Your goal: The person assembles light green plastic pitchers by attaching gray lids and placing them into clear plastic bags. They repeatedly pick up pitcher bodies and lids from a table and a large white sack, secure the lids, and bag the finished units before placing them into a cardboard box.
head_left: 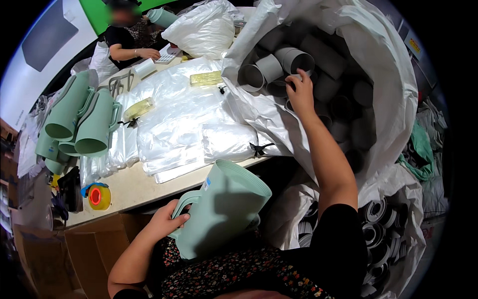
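My left hand (167, 219) grips the handle of a pale green plastic jug (224, 209) held against my lap, its mouth tilted up and to the right. My right hand (300, 92) reaches into a big white sack (393, 65) full of grey plastic cups and closes on the rim of one grey cup (297, 78). Other grey cups (266, 70) lie loose around it in the sack.
Clear plastic bags (179, 124) are stacked across the table (134, 187). Several nested green jugs (79, 119) lie at the left. A yellow tape roll (99, 197) sits near the front edge. Another person (129, 40) works at the far end. A second sack of grey parts (383, 234) stands lower right.
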The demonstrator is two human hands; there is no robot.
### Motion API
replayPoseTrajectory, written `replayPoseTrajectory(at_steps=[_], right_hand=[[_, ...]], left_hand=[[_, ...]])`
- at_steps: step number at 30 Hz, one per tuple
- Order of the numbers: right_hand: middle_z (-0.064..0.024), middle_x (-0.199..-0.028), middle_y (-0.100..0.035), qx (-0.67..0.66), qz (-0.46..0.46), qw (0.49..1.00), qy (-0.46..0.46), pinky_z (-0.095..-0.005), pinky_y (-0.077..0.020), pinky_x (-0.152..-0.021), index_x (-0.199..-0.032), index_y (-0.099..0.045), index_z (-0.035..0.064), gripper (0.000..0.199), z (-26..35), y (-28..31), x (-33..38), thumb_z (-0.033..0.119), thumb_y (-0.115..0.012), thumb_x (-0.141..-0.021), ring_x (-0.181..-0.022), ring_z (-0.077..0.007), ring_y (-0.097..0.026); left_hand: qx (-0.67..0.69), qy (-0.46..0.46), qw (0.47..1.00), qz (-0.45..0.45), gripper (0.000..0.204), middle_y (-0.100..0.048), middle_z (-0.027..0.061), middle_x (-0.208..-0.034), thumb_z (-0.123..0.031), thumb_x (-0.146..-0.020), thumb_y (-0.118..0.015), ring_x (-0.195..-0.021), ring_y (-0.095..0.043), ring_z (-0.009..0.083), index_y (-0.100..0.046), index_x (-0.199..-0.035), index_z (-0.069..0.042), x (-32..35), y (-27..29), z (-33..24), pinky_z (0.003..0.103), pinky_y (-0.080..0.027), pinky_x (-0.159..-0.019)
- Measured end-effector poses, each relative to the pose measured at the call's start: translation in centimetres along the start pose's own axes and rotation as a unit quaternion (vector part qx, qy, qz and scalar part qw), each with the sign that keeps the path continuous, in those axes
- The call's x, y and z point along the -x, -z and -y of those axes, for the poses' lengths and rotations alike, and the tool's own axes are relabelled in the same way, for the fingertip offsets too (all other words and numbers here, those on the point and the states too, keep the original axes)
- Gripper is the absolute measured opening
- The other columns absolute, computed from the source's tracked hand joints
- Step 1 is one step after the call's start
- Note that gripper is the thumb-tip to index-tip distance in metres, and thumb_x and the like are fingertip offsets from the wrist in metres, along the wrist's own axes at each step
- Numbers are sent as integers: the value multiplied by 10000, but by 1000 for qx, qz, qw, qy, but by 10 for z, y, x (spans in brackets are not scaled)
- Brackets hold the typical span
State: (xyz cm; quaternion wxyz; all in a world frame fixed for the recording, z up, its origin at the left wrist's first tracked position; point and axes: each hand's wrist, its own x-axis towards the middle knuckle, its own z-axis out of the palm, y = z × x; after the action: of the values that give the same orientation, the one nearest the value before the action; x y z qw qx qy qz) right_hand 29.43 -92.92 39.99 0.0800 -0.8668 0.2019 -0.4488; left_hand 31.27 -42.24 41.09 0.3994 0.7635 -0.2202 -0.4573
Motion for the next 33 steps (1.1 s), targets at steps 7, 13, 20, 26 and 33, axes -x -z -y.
replayPoseTrajectory(at_steps=[7,13,20,26,33], right_hand=[[-210,-1265,-449,-98,4,994,-51,-395,-362,-978,-1209,-500,9,453,-8,-4,11,172,-598,-798,-1160,-370,-442],[-96,-1127,-499,-312,-48,903,-291,-282,-417,-876,-1160,-443,23,419,33,117,120,63,-641,-793,-1052,-174,-487],[-130,-1268,-451,-637,428,448,-458,-357,-423,-930,-1305,-358,67,706,192,180,249,54,-729,-704,-1093,-224,-493],[-94,-1017,-631,-527,643,531,-165,-291,-449,-871,-1146,-539,14,373,215,183,272,141,-664,-817,-962,-144,-569],[-54,-893,-640,-341,545,709,-288,-292,-483,-756,-1120,-581,46,311,158,217,242,134,-638,-827,-826,-141,-586]], left_hand=[[200,-21,979,-34,255,-579,34,-917,-192,-928,-492,-695,-557,90,-531,-1105,-12,6,29,41,218,-451,-588],[161,-81,934,-308,394,-567,112,-1066,-188,-901,-534,-942,-576,222,-425,-1232,-6,39,18,72,316,-478,-812],[-171,-225,952,-119,548,-477,130,-1276,-251,-834,-617,-1187,-452,240,-423,-1288,-13,81,-23,-19,345,-318,-1012],[-59,-150,981,108,781,-320,150,-1407,-169,-769,-658,-1304,-300,259,-230,-1410,-43,91,-65,0,328,-233,-1063],[-17,-148,979,140,773,-347,127,-1382,-110,-734,-684,-1280,-345,250,-271,-1386,-59,91,-72,6,336,-276,-1047]])
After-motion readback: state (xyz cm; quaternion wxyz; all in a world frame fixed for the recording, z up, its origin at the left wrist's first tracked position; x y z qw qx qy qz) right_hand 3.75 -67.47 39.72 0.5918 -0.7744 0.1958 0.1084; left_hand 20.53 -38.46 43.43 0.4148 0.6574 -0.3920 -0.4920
